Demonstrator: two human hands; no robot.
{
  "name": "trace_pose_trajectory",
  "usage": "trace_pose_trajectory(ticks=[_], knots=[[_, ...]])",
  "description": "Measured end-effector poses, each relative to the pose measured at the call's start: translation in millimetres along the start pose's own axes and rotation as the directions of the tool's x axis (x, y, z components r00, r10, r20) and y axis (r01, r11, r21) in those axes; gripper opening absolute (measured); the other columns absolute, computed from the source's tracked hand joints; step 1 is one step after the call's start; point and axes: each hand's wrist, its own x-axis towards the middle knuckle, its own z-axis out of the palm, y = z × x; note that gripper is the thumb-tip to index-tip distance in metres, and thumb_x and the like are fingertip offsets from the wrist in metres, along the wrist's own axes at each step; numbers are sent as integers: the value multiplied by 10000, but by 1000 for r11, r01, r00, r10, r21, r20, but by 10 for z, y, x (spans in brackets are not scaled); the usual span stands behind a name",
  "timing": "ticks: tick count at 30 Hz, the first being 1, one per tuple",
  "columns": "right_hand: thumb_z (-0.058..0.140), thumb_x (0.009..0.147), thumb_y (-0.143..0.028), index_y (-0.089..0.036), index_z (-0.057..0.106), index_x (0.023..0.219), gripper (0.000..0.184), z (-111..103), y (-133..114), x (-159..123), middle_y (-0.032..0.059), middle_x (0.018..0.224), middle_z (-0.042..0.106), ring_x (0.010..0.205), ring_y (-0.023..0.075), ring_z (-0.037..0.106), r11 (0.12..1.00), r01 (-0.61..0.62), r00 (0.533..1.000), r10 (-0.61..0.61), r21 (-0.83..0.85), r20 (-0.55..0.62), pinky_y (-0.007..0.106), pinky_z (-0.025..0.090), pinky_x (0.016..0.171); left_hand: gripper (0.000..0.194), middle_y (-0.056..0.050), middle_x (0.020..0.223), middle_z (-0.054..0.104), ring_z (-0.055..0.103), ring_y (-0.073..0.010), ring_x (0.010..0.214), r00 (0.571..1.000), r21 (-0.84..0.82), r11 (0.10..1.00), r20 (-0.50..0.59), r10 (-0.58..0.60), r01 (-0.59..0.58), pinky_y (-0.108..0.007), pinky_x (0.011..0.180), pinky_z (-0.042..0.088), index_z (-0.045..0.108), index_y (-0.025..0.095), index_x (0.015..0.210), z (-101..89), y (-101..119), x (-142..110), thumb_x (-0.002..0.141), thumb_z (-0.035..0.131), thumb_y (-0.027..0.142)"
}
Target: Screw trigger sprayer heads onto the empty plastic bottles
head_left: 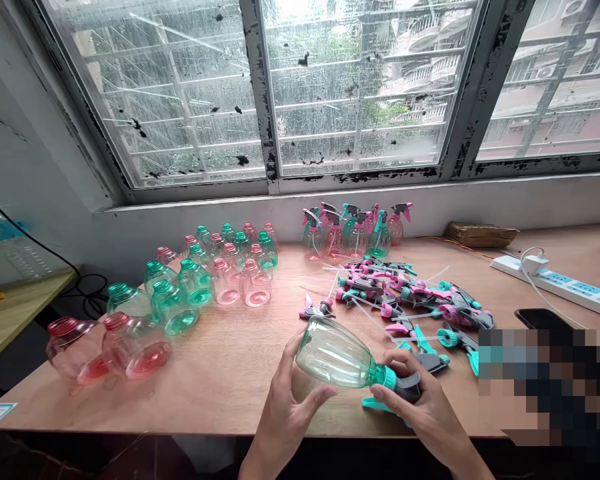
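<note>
A clear green spray bottle (333,353) lies tilted on its side between my hands, above the table's front edge. My left hand (293,393) is wrapped round its base end, the thumb along the near side. At the neck, my right hand (420,400) grips the teal collar of a grey and teal spray head (405,385), which sits on the bottle's mouth. Part of that spray head is hidden behind my fingers. Just beyond, a pile of loose pink, teal and grey spray heads (395,293) with thin white tubes covers the table.
Several open pink and green bottles (225,280) stand in rows at the left. Against the wall are several bottles with spray heads (360,233). A power strip (565,283), a phone (545,319) and a brown block (481,233) lie at the right.
</note>
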Motion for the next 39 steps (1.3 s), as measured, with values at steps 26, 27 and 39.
trace_pose_trajectory(ticks=[26,27,39], knots=[[813,790,-396,-262,639,951,273,5,-21,-5,-30,798,651,688,169,587,999,38,999,-38,-36,-18,263,521,615,722,-80,1459,521,451,-343,1405,994,62,995,-65,82,-78,-531,1203,311,444,349,1441,9,16,16,821,809,410],[818,782,-401,-261,639,945,279,11,-22,-7,-32,789,645,676,169,580,999,30,999,-31,-34,-18,267,520,601,725,-85,1477,509,448,-348,1408,995,49,996,-63,76,-73,-533,1202,310,441,346,1440,7,22,10,819,808,419],[822,787,-414,-268,640,975,300,-19,-3,-5,-49,721,621,626,153,596,1000,31,999,-31,4,-31,221,486,559,578,-60,1567,427,350,-310,1483,992,52,991,-40,122,-120,-487,1215,290,419,389,1476,-3,-24,15,951,660,389]])
